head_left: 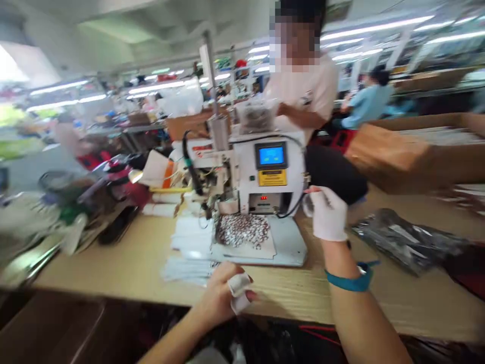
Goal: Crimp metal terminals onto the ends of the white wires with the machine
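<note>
My left hand (223, 293), with white coverings on some fingers, is at the table's front edge with its fingers curled in. Whether anything is inside them is hidden. My right hand (329, 215), in a white glove with bare fingertips, is raised beside the right side of a white bench machine (246, 167). Its fingers are pinched together near a black cable (297, 202); what they hold, if anything, I cannot make out. Many small shiny metal pieces (244, 231) lie heaped on the machine's base plate (291, 242). Pale strips (191, 235) lie left of them.
A dark plastic-wrapped package (405, 237) lies right of my right arm. Behind it stands a cardboard box (394, 151). Cluttered items and a dark phone-like object (118, 226) are at left. A co-worker (303, 91) stands behind the machine, near a clear bag (257, 116).
</note>
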Action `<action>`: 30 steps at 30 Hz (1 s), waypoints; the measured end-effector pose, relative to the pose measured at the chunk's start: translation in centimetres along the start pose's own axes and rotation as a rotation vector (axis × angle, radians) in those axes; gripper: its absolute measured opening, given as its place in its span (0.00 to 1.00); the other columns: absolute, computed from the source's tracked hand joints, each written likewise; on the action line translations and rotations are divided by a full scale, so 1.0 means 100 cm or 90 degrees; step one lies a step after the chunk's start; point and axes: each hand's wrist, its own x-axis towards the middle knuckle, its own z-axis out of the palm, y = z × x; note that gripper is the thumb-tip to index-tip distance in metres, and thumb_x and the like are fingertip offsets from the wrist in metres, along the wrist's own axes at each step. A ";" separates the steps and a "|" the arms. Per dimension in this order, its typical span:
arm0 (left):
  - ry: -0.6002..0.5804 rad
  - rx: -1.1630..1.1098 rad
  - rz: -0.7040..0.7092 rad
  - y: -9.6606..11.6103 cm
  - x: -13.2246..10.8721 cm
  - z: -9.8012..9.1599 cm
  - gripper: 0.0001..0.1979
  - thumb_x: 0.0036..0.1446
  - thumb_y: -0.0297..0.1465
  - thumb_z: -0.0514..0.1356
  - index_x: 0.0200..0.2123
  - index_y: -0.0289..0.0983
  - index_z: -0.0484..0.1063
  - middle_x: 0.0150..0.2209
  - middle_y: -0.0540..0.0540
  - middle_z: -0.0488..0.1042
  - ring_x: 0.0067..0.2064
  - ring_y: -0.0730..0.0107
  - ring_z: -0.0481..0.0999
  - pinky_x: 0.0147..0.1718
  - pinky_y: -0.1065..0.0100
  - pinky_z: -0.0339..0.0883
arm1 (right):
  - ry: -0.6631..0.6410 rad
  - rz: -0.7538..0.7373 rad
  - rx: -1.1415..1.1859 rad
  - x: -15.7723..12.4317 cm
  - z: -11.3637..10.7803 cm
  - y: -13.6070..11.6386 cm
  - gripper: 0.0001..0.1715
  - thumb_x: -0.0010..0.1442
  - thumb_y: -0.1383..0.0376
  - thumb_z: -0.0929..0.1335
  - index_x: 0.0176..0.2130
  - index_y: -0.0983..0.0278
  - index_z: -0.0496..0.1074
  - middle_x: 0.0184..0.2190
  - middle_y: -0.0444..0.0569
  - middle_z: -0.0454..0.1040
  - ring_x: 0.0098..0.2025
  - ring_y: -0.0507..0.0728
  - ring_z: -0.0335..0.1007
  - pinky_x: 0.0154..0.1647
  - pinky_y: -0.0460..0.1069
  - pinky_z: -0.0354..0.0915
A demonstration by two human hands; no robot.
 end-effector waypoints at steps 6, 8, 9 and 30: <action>0.046 0.208 -0.283 -0.052 -0.085 -0.091 0.13 0.58 0.37 0.58 0.42 0.37 0.72 0.40 0.42 0.73 0.44 0.62 0.72 0.44 0.61 0.67 | 0.060 -0.024 0.084 -0.004 0.020 -0.005 0.08 0.43 0.61 0.64 0.22 0.64 0.67 0.12 0.41 0.62 0.11 0.48 0.53 0.10 0.43 0.48; -0.016 0.217 -0.335 -0.060 -0.097 -0.107 0.14 0.57 0.38 0.59 0.44 0.37 0.72 0.44 0.41 0.72 0.47 0.60 0.70 0.48 0.59 0.65 | 0.056 -0.031 0.108 -0.006 0.024 -0.005 0.07 0.41 0.62 0.64 0.22 0.64 0.67 0.13 0.42 0.63 0.11 0.48 0.53 0.08 0.44 0.47; -0.052 0.214 -0.340 -0.062 -0.099 -0.111 0.15 0.56 0.38 0.59 0.45 0.38 0.71 0.46 0.41 0.71 0.49 0.59 0.69 0.49 0.58 0.64 | 0.054 -0.033 0.116 -0.007 0.026 -0.005 0.06 0.40 0.63 0.64 0.21 0.64 0.67 0.13 0.42 0.63 0.11 0.48 0.53 0.07 0.44 0.47; -0.626 0.307 -0.240 -0.059 -0.023 -0.095 0.15 0.52 0.17 0.51 0.43 0.31 0.68 0.40 0.38 0.71 0.43 0.61 0.71 0.43 0.63 0.66 | -0.004 -0.011 0.133 -0.008 0.025 0.005 0.05 0.44 0.65 0.65 0.23 0.65 0.69 0.13 0.39 0.64 0.09 0.47 0.54 0.04 0.43 0.47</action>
